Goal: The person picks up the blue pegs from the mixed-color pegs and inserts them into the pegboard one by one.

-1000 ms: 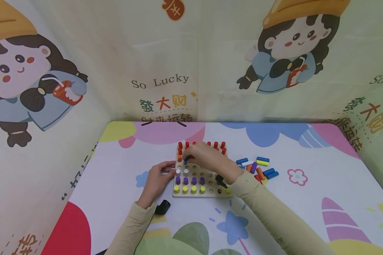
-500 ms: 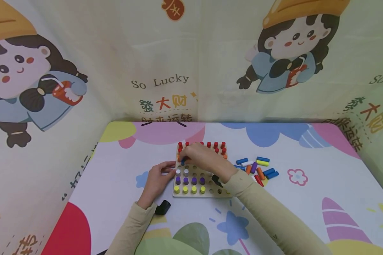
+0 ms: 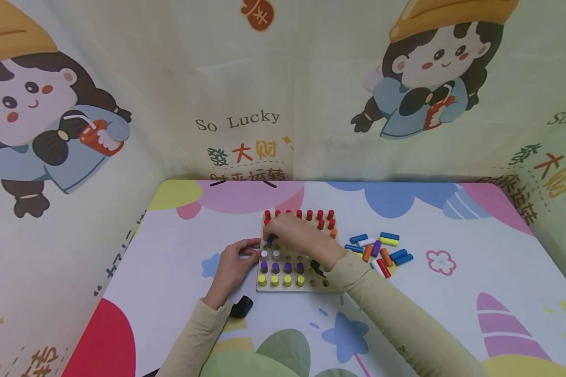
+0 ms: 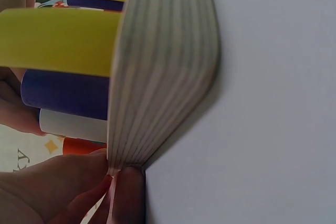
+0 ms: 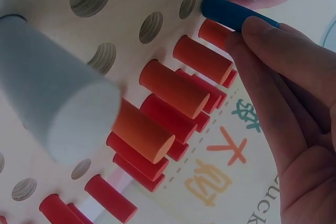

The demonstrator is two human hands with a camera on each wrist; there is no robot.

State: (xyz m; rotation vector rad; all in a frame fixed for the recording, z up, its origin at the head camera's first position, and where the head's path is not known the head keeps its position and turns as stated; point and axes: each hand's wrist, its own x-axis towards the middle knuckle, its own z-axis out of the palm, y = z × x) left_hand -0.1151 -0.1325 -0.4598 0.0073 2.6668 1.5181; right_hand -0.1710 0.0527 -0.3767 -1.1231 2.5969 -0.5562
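A wooden peg board (image 3: 311,285) lies on the table, with red pegs (image 3: 319,214) along its far rows and white, purple and yellow pegs (image 3: 275,280) in its near rows. My right hand (image 3: 270,237) reaches over the board and pinches a blue peg (image 3: 269,242) (image 5: 231,14) at a hole near the left edge, beside the orange pegs (image 5: 142,132). My left hand (image 3: 252,250) grips the board's left edge (image 4: 157,77), with its fingers (image 4: 126,192) on the wood. Much of the board's middle is hidden under the right hand.
Several loose pegs (image 3: 381,248) in blue, orange, yellow, purple, red and white lie in a pile right of the board. A small black object (image 3: 241,306) sits by my left wrist. Printed fabric walls (image 3: 283,89) close in the colourful table (image 3: 453,293) on three sides.
My right hand has carried the blue peg slightly left and down, toward the board's leftmost column. The left hand and the board have stayed put.
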